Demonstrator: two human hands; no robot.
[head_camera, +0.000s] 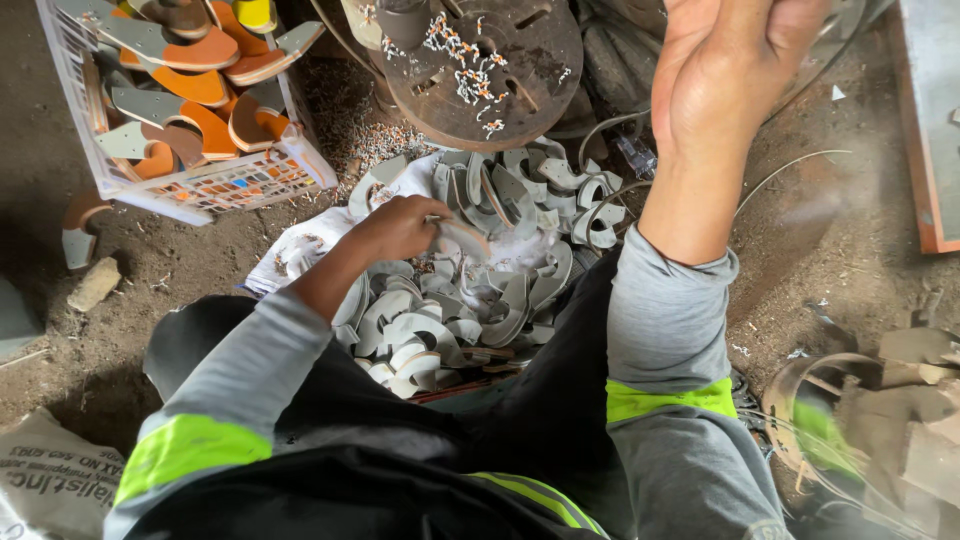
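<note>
floor: bare dirt floor (860, 250), dusty, strewn with shavings, chips and thin loops of wire.
heap: a wide heap of grey curved horseshoe-shaped flat pieces (500, 290) lies on the floor between the person's knees, partly on a white printed sack sheet (290, 250).
crate: white plastic lattice crate (215, 185) at upper left, tilted, standing on the floor just beside the heap; it is filled with curved pieces that are grey on one face and orange on the other (185, 95), stacked loosely and overlapping.
disc: rusty round metal disc with slots (500, 70) at the top, above the heap, with small white curled shavings scattered on its face.
sack: tan printed woven sack (50, 470) at the lower left corner, lying flat on the floor.
stray piece: one orange-and-grey curved piece (78, 235) lies alone on the floor left of the crate, with a pale stone-like lump (95, 285) near it.
right hand: the right hand (725, 70) is raised close to the camera, well above the heap, palm side toward the lens; fingers run out of view at the top, so i cannot tell whether the grip is open or closed.
left hand: the left hand (400, 228) is down in the heap, its grip closed around one grey curved piece (462, 236), blurred, just above the others.
</note>
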